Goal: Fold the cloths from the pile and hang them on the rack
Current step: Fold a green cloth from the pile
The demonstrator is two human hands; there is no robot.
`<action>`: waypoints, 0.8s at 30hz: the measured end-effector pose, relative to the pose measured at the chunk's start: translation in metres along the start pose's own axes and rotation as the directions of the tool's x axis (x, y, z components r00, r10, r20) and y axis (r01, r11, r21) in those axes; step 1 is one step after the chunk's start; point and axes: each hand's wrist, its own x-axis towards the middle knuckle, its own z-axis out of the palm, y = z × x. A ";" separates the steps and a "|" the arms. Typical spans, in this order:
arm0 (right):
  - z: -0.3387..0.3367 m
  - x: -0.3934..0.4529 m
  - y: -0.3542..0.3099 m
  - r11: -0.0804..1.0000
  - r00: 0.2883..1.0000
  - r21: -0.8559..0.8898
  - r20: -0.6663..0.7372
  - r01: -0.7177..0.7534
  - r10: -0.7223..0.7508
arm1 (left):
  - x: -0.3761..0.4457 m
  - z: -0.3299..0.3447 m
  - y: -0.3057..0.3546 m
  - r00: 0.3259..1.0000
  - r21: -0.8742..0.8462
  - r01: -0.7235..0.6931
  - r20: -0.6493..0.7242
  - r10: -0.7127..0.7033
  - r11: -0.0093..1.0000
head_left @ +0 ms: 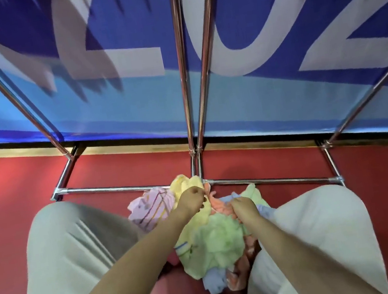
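Pastel terry cloth, crumpled and soft, and that is the pile of cloths (212, 235) down on the red floor (15, 180), sitting between the person's two knees in pale trousers (73, 255). From the head camera it reads as a jumble: a light green cloth (218, 242) bunched on top in the middle, a yellow cloth (186, 183) at the far end, a pink striped cloth (149, 207) spilling out to the left, an orange cloth (218, 204) in the centre and pale blue scraps at the near edge. The far end of the pile touches the low front bar of the chrome rack (118, 188), whose poles rise steeply toward a blue banner (244, 24) with large white lettering.

The left hand (191, 202) is down on the yellow cloth, fingers curled into it, a clenched grip on that fabric. The right hand (244, 208) is buried at the orange and blue patch, fingers curled in, gripping cloth, though which piece it grips I cannot tell.

The fingertips of both hands are hidden in the folds. The rack's upper rails are cut off by the top edge, and the banner's lettering is only partly in frame and smeared by blur.
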 end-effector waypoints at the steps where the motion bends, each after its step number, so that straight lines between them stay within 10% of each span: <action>1: 0.005 0.008 0.012 1.000 0.999 0.001 -0.008 -0.031 0.031 | 0.007 0.004 -0.011 1.000 0.010 0.024 -0.002 -0.024 1.000; 12: 0.040 0.077 0.082 0.909 0.991 -0.397 -0.097 -0.126 0.095 | 0.069 0.039 -0.117 0.990 0.323 0.134 -0.014 -0.137 0.937; 19: 0.035 0.098 0.141 0.198 0.861 -0.848 0.508 0.492 0.034 | 0.072 0.066 -0.170 0.989 0.370 -0.015 0.141 -0.040 0.929; 24: 0.035 0.116 0.163 0.149 0.846 -0.833 0.517 0.532 -0.131 | 0.067 0.071 -0.196 0.991 0.387 0.036 0.103 -0.082 0.921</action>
